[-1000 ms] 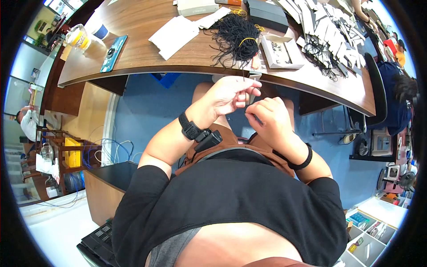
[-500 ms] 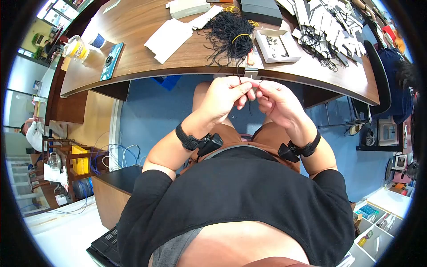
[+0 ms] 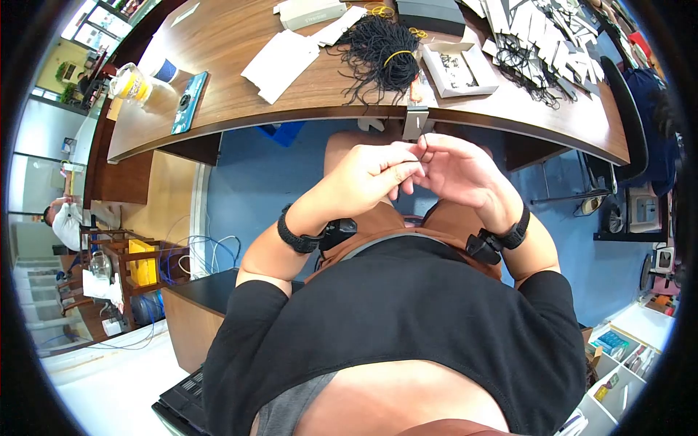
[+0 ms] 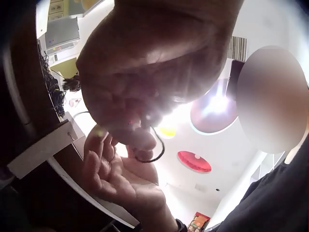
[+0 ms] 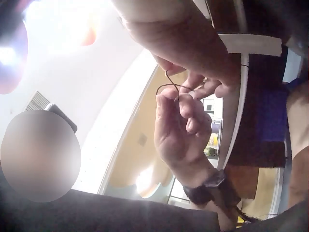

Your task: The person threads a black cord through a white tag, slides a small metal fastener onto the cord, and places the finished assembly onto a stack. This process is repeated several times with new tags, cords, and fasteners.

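Both hands meet in front of my chest, just below the desk edge. My left hand (image 3: 374, 174) pinches a thin black cord (image 3: 424, 147) between thumb and forefinger. The cord curls into a small loop (image 4: 153, 153) under those fingertips. In the right wrist view the loop (image 5: 166, 87) runs from the left hand's fingers (image 5: 169, 99) across to the right hand's fingertips (image 5: 195, 84). My right hand (image 3: 458, 171) has its fingers loosely spread, and its fingertips hold the cord's other end. Each wrist wears a black band with a camera.
The curved wooden desk (image 3: 240, 102) carries a bundle of black cords in a yellow band (image 3: 382, 54), a white box (image 3: 459, 69), white papers (image 3: 283, 54), a phone (image 3: 189, 102), a jar (image 3: 131, 83) and a pile of tags (image 3: 542, 36). A black chair (image 3: 625, 123) stands on the right.
Both hands have come down a little from the desk edge toward my body. The right hand's fingers have spread wider, and the cord now shows as a small loop between the hands.
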{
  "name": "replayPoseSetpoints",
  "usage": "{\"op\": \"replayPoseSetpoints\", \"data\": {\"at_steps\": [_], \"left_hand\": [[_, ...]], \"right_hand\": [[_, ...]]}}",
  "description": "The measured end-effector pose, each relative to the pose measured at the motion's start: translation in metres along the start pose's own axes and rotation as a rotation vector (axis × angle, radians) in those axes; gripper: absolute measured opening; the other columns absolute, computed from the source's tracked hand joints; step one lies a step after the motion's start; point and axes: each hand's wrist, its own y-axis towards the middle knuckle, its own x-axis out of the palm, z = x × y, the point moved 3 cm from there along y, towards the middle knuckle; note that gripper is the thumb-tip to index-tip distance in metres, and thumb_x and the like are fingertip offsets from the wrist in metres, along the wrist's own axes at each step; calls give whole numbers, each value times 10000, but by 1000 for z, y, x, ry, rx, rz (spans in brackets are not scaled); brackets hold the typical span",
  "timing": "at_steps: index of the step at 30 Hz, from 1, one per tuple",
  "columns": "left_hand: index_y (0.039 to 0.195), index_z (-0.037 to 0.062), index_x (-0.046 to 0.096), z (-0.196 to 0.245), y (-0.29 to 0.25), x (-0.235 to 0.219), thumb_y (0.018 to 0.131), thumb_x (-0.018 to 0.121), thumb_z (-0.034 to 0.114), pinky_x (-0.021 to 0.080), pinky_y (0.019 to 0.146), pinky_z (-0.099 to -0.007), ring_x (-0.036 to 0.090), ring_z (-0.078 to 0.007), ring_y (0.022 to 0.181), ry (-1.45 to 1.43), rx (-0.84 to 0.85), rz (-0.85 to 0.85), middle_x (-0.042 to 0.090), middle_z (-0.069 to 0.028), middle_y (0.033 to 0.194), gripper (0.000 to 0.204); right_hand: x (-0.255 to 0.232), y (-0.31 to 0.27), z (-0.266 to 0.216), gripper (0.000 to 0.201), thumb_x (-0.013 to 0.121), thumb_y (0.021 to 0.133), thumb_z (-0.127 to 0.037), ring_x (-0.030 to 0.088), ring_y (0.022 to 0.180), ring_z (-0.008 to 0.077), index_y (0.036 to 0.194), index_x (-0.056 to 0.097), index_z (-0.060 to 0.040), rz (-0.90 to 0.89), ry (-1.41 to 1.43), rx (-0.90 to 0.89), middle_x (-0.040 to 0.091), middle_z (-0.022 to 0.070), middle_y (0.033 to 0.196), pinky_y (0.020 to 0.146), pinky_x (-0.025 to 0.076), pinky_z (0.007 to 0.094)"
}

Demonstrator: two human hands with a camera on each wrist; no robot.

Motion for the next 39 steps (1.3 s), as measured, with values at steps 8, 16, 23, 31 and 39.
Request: {"op": "replayPoseSetpoints", "data": {"at_steps": [8,16,23,31,39], "left_hand": [[914,2,622,-8,4,10,957,473,203,430,598,-192,535,-62,637,49,77,-13,616,-24,749,253],[887,-7,624,-10,0,2,956,465,230,443,605,-201,570,-91,691,-87,-59,-71,625,-51,803,293],[1005,-4,652,-16,-6,-4,932,515,242,460,746,-253,593,-117,862,-54,-161,-206,658,-74,973,291],[1020,-10,634,-14,-3,-14,895,540,117,427,904,-305,560,-170,1009,79,145,-184,603,-105,1116,202],[985,-24,642,14,22,-10,898,568,143,448,699,-232,531,-79,744,-45,237,178,612,-21,834,202]], "right_hand": [[19,-6,-12,262,492,917,-207,482,1166,265,981,589,28,29,157,-206,560,176,1193,1037,348,382],[-7,-13,-24,227,533,897,-160,560,1062,261,958,594,49,69,71,-532,625,168,1037,987,402,346],[9,-24,-27,54,539,889,-56,597,1011,263,892,582,-23,47,-113,-767,627,151,974,951,427,386],[32,-39,-25,56,513,865,60,581,1033,313,874,534,9,-65,-760,-1025,584,132,972,942,439,457],[35,-27,-11,75,513,840,78,579,1004,244,861,534,8,-125,-799,-874,586,139,988,908,447,388]]}}
